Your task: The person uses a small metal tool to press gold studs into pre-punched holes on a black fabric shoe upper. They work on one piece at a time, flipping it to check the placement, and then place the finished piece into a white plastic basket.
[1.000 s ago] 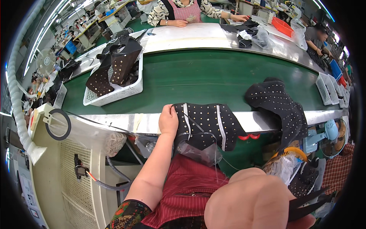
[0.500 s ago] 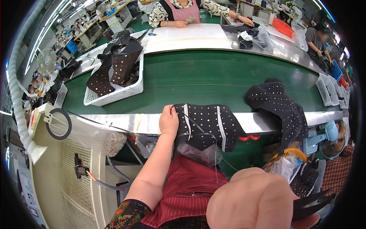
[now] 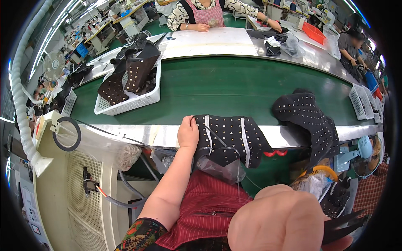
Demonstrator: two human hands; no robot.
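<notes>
The left grip (image 3: 188, 133) was found closed at the upper left corner of a black studded piece (image 3: 228, 136), the fingers drawn together with no visible gap. The piece lay across the metal edge (image 3: 163, 134) nearest the wearer, its lower part hanging over that edge toward the body; two pale strips crossed it from top to bottom, and a thin dark strand lay over its face. The left forearm (image 3: 169, 178) rose from the lower edge of the view, elbow bent outward, and sloped up and to the right, with the back of the hand facing the camera. The right grip (image 3: 276, 219) was curled into a fist close to the lens at the lower right, well apart from the studded piece. A dark pointed tool (image 3: 345, 228) projected from it toward the right and was judged to be held; its exact kind, and how the fingers closed around it, could not be determined because the hand hid most of it. A clear plastic bag (image 3: 222, 170) hung at the lower edge of the held piece. Red loops (image 3: 275, 154) showed just below its right end. A second studded piece (image 3: 307, 119) was draped over the same metal edge farther right, and a white basket (image 3: 125, 108) with further studded pieces stood on the green belt (image 3: 217, 88).
</notes>
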